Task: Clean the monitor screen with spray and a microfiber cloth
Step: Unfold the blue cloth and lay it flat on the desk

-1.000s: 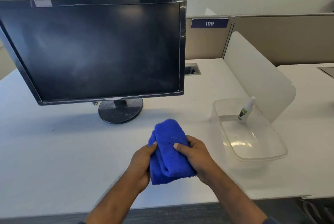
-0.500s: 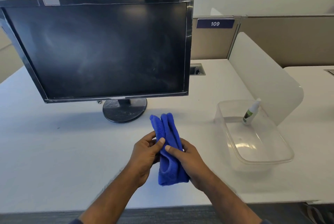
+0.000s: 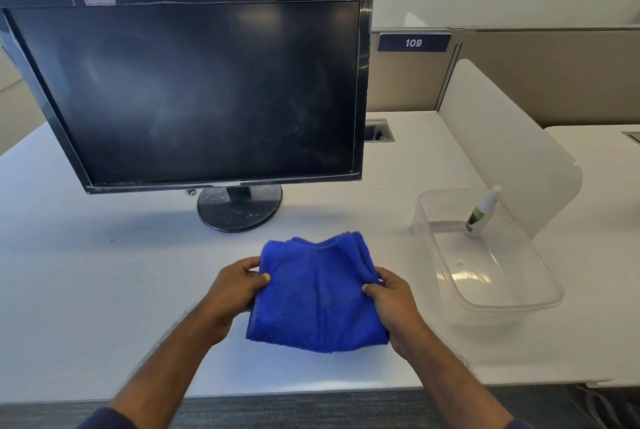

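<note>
A black monitor (image 3: pixel 194 89) stands on a round base on the white desk, its dark screen smudged with faint streaks. In front of it I hold a blue microfiber cloth (image 3: pixel 317 293) spread between both hands. My left hand (image 3: pixel 235 285) grips the cloth's left edge with thumb on top. My right hand (image 3: pixel 393 300) grips its right edge the same way. A small white spray bottle (image 3: pixel 481 212) with a green label leans inside a clear plastic tub (image 3: pixel 512 304) to the right, apart from both hands.
A rounded white divider panel (image 3: pixel 502 141) rises behind the tub. A cable port (image 3: pixel 379 130) is set in the desk (image 3: pixel 86 290) right of the monitor. Beige partitions with a "109" label (image 3: pixel 414 43) close the back. The desk's front edge runs below my forearms.
The cloth was bunched into a narrow fold between my hands. My hands have since moved apart and pulled it out wide and flat.
</note>
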The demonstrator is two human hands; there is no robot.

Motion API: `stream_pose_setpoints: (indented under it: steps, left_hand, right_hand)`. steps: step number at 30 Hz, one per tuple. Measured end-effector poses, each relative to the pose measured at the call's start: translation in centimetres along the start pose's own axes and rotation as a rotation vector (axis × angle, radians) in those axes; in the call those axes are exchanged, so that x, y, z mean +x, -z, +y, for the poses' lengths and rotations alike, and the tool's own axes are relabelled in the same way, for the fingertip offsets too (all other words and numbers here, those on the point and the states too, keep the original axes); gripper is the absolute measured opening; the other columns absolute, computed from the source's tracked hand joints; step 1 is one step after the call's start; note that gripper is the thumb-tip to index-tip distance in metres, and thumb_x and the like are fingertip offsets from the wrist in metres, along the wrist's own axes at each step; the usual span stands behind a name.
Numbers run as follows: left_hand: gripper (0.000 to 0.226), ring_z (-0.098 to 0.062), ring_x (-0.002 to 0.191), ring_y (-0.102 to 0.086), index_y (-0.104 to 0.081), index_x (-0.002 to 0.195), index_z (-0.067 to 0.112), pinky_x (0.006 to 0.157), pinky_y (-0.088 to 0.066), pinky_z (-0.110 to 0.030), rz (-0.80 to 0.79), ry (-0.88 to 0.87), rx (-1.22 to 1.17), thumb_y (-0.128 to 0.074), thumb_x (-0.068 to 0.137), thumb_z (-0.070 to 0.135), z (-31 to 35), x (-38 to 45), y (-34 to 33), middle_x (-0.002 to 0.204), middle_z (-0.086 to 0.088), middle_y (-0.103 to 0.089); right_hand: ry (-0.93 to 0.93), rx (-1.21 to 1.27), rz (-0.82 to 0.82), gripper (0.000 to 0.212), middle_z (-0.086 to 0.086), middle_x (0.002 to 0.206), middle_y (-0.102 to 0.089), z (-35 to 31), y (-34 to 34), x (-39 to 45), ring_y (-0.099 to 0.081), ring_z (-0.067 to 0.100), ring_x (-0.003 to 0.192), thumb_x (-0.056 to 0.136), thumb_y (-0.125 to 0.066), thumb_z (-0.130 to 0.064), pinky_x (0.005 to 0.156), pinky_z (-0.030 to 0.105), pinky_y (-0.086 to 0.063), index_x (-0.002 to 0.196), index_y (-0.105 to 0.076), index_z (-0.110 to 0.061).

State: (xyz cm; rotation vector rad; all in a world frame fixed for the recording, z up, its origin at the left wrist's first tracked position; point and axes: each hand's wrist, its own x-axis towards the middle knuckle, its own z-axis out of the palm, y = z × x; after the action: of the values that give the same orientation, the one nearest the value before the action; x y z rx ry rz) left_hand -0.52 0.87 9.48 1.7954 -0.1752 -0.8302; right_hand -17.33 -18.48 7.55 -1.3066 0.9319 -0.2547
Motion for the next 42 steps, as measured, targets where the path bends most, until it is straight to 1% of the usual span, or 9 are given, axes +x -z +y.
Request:
stream_pose_setpoints:
  steps: [5, 10, 15, 19, 25, 28, 30, 36, 42]
  left_hand:
    - [0.028, -0.019, 0.083, -0.070, -0.061, 0.121, 0.017, 0.058, -0.055, -0.025, 0.076, 0.057, 0.298, -0.055, 0.096, 0.005, -3.4, 1.5, -0.5, 0.094, -0.003, -0.072]
    - [0.038, -0.017, 0.089, -0.065, -0.060, 0.128, 0.022, 0.074, -0.055, -0.030, 0.263, -0.065, 0.368, -0.056, 0.094, 0.004, -3.5, 2.2, -1.2, 0.101, 0.004, -0.068]
    - [0.044, -0.018, 0.112, -0.058, -0.059, 0.130, 0.021, 0.098, -0.050, -0.039, 0.500, -0.376, 0.494, -0.067, 0.088, 0.011, -2.5, 0.5, -3.7, 0.127, 0.006, -0.059]
    - [0.032, -0.003, 0.097, -0.061, -0.063, 0.118, 0.028, 0.080, -0.046, -0.014, 0.305, -0.390, 0.373, -0.072, 0.087, 0.029, -1.2, -1.2, -7.4, 0.115, 0.016, -0.063]
    - [0.051, 0.004, 0.094, -0.062, -0.059, 0.112, 0.036, 0.074, -0.049, -0.014, 0.060, -0.297, 0.256, -0.071, 0.074, 0.067, 0.8, -1.9, -10.9, 0.103, 0.021, -0.065]
    - [0.030, -0.002, 0.059, -0.056, -0.056, 0.073, 0.027, 0.056, -0.045, -0.019, 0.145, -0.309, 0.234, -0.075, 0.080, 0.049, 1.0, -1.5, -10.9, 0.061, 0.020, -0.059]
    - [0.034, -0.008, 0.053, -0.047, -0.052, 0.064, 0.019, 0.053, -0.041, -0.028, 0.173, -0.281, 0.206, -0.071, 0.086, 0.036, 0.6, -1.2, -10.4, 0.051, 0.014, -0.050]
    - [0.028, -0.012, 0.057, -0.054, -0.066, 0.076, 0.011, 0.058, -0.048, -0.030, 0.029, -0.310, 0.231, -0.077, 0.082, 0.036, 0.7, -1.4, -9.5, 0.060, 0.003, -0.059]
    - [0.017, -0.021, 0.088, -0.074, -0.076, 0.094, 0.026, 0.078, -0.060, -0.034, -0.185, -0.271, 0.004, -0.073, 0.086, 0.040, 2.4, -2.1, -9.2, 0.091, -0.004, -0.077]
  right_hand:
    - [-0.036, -0.241, 0.062, 0.009, -0.005, 0.108, -0.065, 1.9, 0.0, 1.1, -0.065, 0.016, 0.093, 0.096, -0.058, -0.020, 0.081, 0.037, -0.059, 0.103, -0.058, -0.024]
    - [-0.006, -0.355, 0.097, 0.019, -0.008, 0.104, -0.061, 2.5, -0.1, 1.5, -0.064, 0.015, 0.092, 0.092, -0.066, -0.024, 0.080, 0.033, -0.058, 0.107, -0.054, -0.023]
    - [0.001, -0.072, 0.298, 0.007, 0.000, 0.098, -0.066, 2.7, -0.7, 0.9, -0.064, 0.017, 0.084, 0.094, -0.063, -0.018, 0.065, 0.031, -0.056, 0.091, -0.059, -0.022]
    - [0.069, 0.051, 0.335, 0.012, 0.005, 0.091, -0.069, 1.6, -1.8, -0.2, -0.066, 0.020, 0.081, 0.091, -0.063, -0.010, 0.070, 0.038, -0.058, 0.086, -0.060, -0.020]
    - [0.240, -0.007, -0.010, 0.018, 0.003, 0.082, -0.076, 0.8, -2.9, -3.1, -0.073, 0.021, 0.080, 0.085, -0.064, -0.008, 0.075, 0.040, -0.061, 0.087, -0.074, -0.023]
    - [0.204, -0.023, -0.166, 0.016, 0.007, 0.087, -0.076, 0.4, -2.6, -3.5, -0.073, 0.024, 0.087, 0.083, -0.063, -0.011, 0.077, 0.042, -0.061, 0.087, -0.077, -0.018]
    - [0.121, 0.068, -0.176, 0.009, 0.010, 0.090, -0.074, 0.0, -2.3, -3.3, -0.072, 0.025, 0.086, 0.086, -0.067, -0.017, 0.070, 0.036, -0.060, 0.087, -0.075, -0.014]
    - [0.008, 0.116, -0.046, 0.042, 0.000, 0.076, -0.073, -2.6, -1.5, -2.1, -0.069, 0.018, 0.061, 0.082, -0.071, -0.054, 0.054, 0.030, -0.054, 0.098, -0.066, -0.016]
    - [0.089, 0.073, -0.079, 0.014, 0.000, 0.075, -0.073, -4.2, -2.2, -1.7, -0.068, 0.013, 0.058, 0.093, -0.062, -0.029, 0.051, 0.023, -0.053, 0.096, -0.074, -0.022]
